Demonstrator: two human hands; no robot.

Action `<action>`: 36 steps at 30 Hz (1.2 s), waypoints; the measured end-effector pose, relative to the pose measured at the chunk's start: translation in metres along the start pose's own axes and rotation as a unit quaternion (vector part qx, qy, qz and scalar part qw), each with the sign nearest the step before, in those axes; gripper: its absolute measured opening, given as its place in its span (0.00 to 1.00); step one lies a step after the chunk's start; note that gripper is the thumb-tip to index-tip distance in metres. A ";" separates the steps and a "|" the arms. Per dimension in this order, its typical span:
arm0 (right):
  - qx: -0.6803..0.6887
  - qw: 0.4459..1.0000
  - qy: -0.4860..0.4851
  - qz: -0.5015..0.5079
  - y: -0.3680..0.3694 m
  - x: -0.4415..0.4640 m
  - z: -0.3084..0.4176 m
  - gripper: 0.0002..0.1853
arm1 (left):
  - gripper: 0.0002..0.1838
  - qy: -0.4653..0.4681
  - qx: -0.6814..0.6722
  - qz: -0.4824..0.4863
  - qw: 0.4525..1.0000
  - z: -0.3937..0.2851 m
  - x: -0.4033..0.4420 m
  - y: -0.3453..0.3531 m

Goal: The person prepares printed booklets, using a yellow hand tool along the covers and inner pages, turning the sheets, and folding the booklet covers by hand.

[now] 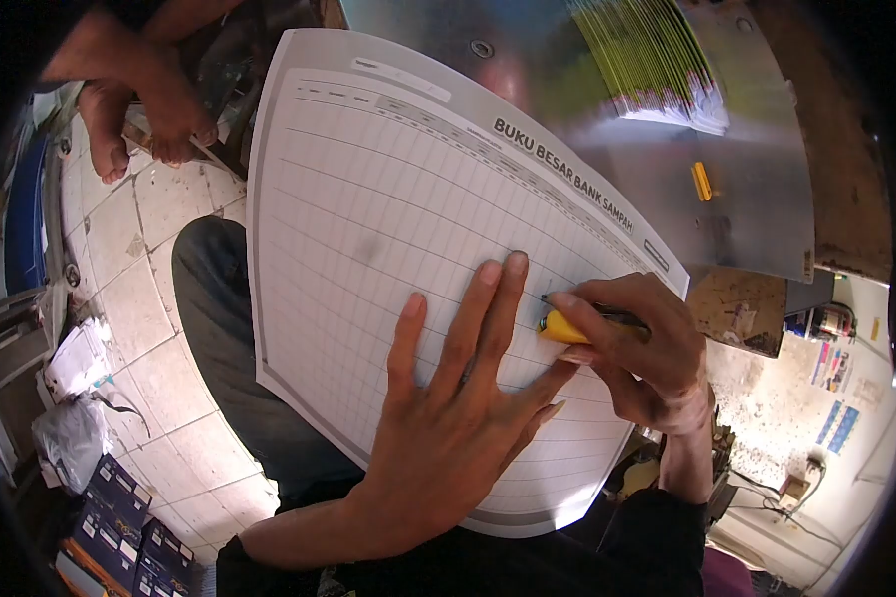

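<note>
A large printed ledger sheet (358,199) headed "BUKU BESAR BANK SAMPAH" lies tilted across my lap and against the metal table. My left hand (458,388) presses flat on its ruled grid, fingers spread. Just right of it, my right hand (637,343) is closed around a small yellow tool with a dark part (563,326). The tool's yellow end rests at the sheet near my left thumb. My fingers cover much of it, so its exact kind cannot be made out. Along the top of the sheet runs a printed table heading.
A metal table (767,224) bears a fanned stack of green-edged booklets (657,70), a small yellow piece (702,182) and a metal ring (482,48). Another person's bare feet (174,119) are at upper left. Dark boxes (119,507) and a plastic bag (70,438) stand lower left.
</note>
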State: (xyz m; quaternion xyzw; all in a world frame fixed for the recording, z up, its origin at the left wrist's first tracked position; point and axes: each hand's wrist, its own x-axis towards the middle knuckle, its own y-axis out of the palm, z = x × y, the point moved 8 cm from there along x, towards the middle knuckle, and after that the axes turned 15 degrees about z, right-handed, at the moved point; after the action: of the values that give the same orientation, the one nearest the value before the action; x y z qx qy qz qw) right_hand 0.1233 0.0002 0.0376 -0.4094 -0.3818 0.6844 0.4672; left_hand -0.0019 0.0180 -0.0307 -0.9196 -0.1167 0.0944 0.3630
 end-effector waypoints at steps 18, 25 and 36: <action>0.339 0.936 0.055 -0.079 0.003 -0.004 -0.040 0.16 | 0.24 -0.004 0.025 0.002 1.000 -0.001 0.001 -0.003; 0.458 0.869 0.164 -0.095 0.015 0.002 -0.051 0.12 | 0.22 -0.004 0.028 -0.002 1.000 -0.001 0.001 -0.003; 0.459 0.874 0.125 -0.098 0.010 0.009 -0.055 0.07 | 0.22 -0.002 0.033 -0.003 0.999 -0.002 0.001 -0.003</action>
State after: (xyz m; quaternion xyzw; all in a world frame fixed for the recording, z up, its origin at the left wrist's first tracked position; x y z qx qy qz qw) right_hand 0.1687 0.0134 0.0061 -0.1915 -0.0009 0.6762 0.7114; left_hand -0.0008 0.0195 -0.0274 -0.9065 -0.1171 0.0985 0.3935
